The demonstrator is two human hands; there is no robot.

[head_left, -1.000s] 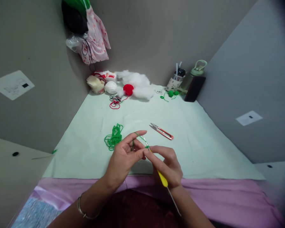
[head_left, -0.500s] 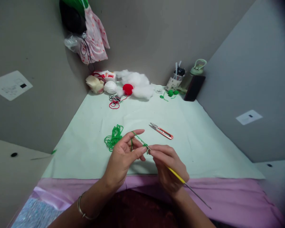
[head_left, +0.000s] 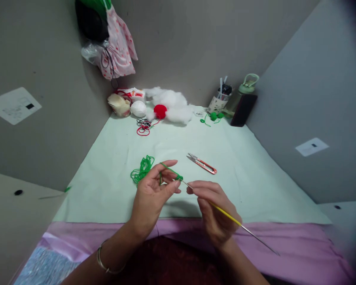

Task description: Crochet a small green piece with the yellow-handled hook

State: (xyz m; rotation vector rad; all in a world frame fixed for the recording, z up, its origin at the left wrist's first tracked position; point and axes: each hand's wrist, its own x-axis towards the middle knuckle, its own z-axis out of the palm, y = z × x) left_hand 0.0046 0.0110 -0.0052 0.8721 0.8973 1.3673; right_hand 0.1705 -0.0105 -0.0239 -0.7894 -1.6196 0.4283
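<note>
pinching a small green yarn piece (head_left: 179, 178) with the thumb and a finger, the person's left hand (head_left: 150, 194) stretches out its index finger, a green strand (head_left: 169, 169) looped over it. the right hand (head_left: 218, 209) grips a yellow-handled hook (head_left: 228, 214) like a pen, the slim front end meeting the piece, the metal rear end slanting down to the right. a loose green bundle (head_left: 141, 170) lies on the pale cloth (head_left: 255, 178) just beyond the left hand; orange-handled snips (head_left: 202, 163) lie beyond both hands.
</note>
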